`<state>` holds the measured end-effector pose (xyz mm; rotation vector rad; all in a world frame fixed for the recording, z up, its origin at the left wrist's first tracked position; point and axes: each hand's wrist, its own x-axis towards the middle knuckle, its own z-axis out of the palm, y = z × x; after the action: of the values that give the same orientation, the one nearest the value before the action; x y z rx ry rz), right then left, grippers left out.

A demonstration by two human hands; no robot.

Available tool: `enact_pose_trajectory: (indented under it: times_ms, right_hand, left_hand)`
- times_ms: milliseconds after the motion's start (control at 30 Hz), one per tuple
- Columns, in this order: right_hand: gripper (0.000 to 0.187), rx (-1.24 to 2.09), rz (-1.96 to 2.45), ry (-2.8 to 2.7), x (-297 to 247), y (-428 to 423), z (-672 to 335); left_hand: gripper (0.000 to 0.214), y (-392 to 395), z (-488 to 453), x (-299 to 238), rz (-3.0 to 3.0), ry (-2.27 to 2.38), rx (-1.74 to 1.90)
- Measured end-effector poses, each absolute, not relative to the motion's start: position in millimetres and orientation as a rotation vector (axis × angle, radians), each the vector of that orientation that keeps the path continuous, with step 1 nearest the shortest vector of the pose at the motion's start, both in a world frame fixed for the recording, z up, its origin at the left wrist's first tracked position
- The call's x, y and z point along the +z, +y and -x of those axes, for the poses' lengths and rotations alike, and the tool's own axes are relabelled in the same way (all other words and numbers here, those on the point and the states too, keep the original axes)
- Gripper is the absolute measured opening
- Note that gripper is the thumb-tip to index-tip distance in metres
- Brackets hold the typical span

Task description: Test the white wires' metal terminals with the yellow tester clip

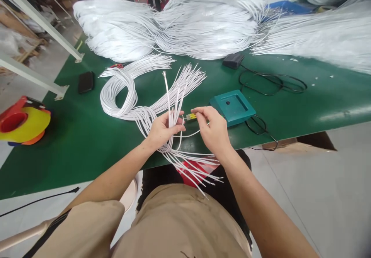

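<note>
Both hands engaged at the near edge of the green table: cables in the left, small yellow piece in the right

The left hand grips a bunch of white cables, thumb on the near side and fingers curled behind. Several strands stand up above the grip; others run down past the table edge, their ends lying over a red item at the person's lap.

The right hand pinches a small yellow piece between thumb and forefinger, the remaining fingers folded. The piece is just beside the left fingertips, above the green table. Whether a wire end touches it is too small to tell.

A teal box with a recessed top sits just beyond the right hand. Farther back lie a black block and a looped black cord. A coiled cable bundle rests to the left of the left hand, near a dark flat object. Large heaps of white cable cover the far side.
</note>
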<state>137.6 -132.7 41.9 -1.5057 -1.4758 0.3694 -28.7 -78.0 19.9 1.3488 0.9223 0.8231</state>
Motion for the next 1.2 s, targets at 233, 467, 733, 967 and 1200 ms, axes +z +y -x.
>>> enact_pose_trajectory:
  times_ms: [233,467,733,967,1200]
  right_hand:
    - [0.021,0.788,1.583,-1.434,55.4,-124.5,-134.2]
    - [0.016,0.916,1.594,-1.387,52.2,-121.2,-137.6]
    - [0.015,0.886,1.669,-1.32,46.8,-118.4,-142.8]
    - [0.015,0.781,1.515,-1.558,37.7,-118.9,-134.3]
    - [0.019,-0.164,1.575,-2.227,25.0,-104.9,-148.2]
  left_hand:
    - [0.044,-86.7,28.4,23.9,-1.508,0.992,0.854]
    - [0.041,-90.1,25.6,26.3,-1.585,1.026,0.86]
    - [0.044,-86.3,27.6,23.4,-1.579,1.036,0.864]
    - [0.047,-83.1,28.7,24.0,-1.446,1.004,0.825]
    - [0.046,-72.7,26.5,18.2,-1.117,0.998,0.76]
